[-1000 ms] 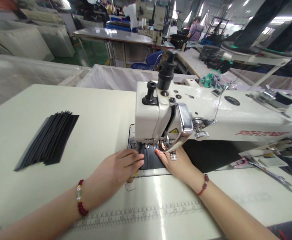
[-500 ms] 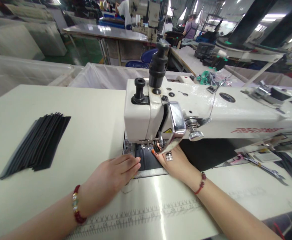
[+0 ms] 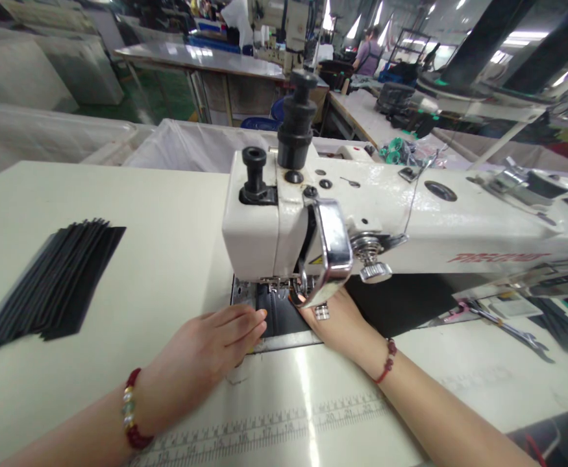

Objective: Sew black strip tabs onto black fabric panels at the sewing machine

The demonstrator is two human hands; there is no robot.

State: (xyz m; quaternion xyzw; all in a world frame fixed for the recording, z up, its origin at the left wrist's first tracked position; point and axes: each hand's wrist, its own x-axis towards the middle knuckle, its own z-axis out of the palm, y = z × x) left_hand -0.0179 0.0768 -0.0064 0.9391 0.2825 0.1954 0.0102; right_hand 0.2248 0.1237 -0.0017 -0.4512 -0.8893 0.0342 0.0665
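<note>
A strip of black material point(image 3: 284, 318) with a raised seam line lies under the needle area of a white sewing machine point(image 3: 274, 227). My left hand point(image 3: 210, 344) rests at the strip's left edge. Its fingers are stretched out close together, fingertips touching the material, and nothing shows gripped in them. My right hand point(image 3: 339, 324) lies on the right side of the strip, fingers reaching toward the presser foot. The machine's chrome guard hides part of those fingers. A wider black piece point(image 3: 400, 298) extends to the right beneath the machine arm.
A fanned stack of black strips point(image 3: 64, 279) lies on the left of the table point(image 3: 176, 214). Scissors point(image 3: 512, 331) and more dark strips point(image 3: 561, 324) are at the right. A printed ruler scale point(image 3: 264, 434) runs along the front. Pale bins point(image 3: 181, 146) stand behind.
The camera view has shifted slightly, so the machine and stack appear further left. My left hand has moved a little left and down with the view. Both hands stay at the black strip.
</note>
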